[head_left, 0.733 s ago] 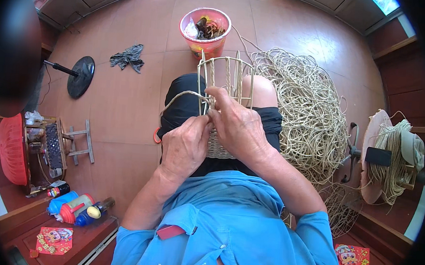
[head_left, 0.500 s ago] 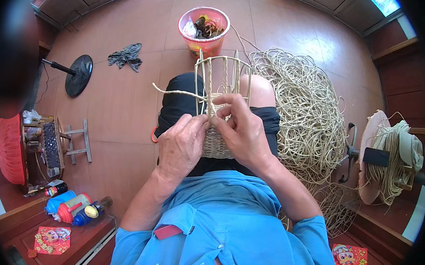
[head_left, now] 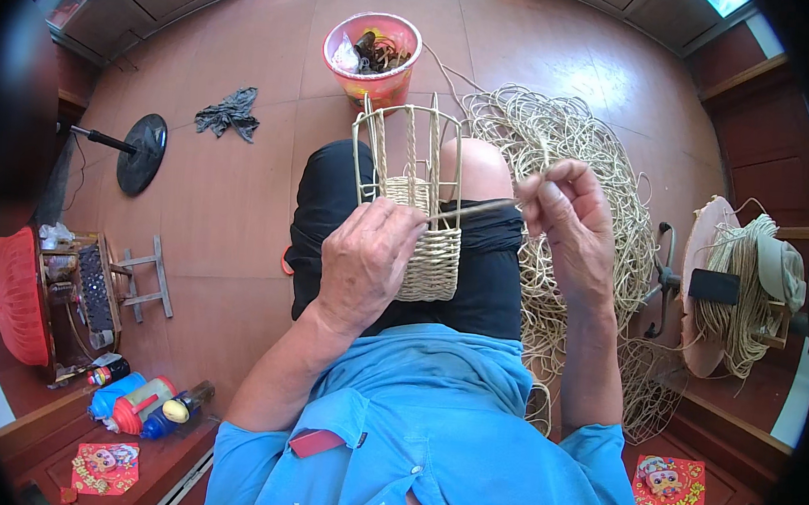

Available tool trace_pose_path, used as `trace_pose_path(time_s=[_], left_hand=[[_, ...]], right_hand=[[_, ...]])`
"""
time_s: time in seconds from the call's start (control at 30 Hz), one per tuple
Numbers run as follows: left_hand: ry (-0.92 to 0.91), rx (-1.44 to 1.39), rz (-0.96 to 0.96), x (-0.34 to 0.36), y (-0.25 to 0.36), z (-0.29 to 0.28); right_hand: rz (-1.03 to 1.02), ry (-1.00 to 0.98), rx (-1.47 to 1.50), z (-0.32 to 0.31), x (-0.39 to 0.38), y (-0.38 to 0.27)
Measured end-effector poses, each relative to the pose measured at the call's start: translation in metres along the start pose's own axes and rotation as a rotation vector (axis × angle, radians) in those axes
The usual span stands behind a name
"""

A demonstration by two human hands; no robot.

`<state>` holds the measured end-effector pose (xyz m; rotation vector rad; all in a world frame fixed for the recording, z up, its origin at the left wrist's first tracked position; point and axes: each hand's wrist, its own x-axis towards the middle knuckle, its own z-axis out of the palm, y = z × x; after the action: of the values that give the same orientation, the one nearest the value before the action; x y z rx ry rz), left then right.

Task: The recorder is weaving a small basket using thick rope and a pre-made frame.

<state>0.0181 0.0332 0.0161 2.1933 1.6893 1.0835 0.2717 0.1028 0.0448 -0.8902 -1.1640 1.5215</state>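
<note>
A half-woven basket [head_left: 434, 266] of pale cord rests on my lap, its lower wall tightly woven and its wire frame bare above, with several twisted cord uprights. My left hand [head_left: 366, 261] is closed at the left side of the basket, its fingers pressed at the top of the woven part. From there a strand of cord [head_left: 475, 211] runs taut across the basket to the right. My right hand [head_left: 570, 228] pinches that strand out beyond the basket's right side, with the loose end sticking up above the fingers.
A big heap of loose cord [head_left: 607, 173] covers the floor at right, beside a wound cord reel [head_left: 735, 285]. Ahead of my knees stands a pink bucket [head_left: 369, 86] of scraps. A dark cloth [head_left: 228, 114], a fan base [head_left: 141, 154] and several bottles [head_left: 145, 405] are at left.
My right hand has moved away from the basket to the right, drawing the strand out taut. The strand's end no longer sticks out at left. My left hand stays at the basket.
</note>
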Motion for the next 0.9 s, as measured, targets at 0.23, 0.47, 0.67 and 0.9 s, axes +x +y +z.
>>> trace_pose_path(time_s=[0.23,0.47,0.67,0.9], left_hand=[[0.036,0.047,-0.093,0.005,0.008,0.009],[-0.026,0.013,-0.111,-0.001,0.017,0.004],[-0.056,-0.002,-0.113,-0.002,0.018,0.003],[-0.015,0.026,-0.098,-0.004,0.018,0.005]], right_hand=[[0.026,0.037,-0.240,0.014,-0.012,0.030],[0.208,-0.147,-0.247,0.028,-0.021,0.060],[0.265,-0.137,-0.015,0.039,-0.008,0.069],[0.261,-0.016,0.075,0.045,-0.013,0.069]])
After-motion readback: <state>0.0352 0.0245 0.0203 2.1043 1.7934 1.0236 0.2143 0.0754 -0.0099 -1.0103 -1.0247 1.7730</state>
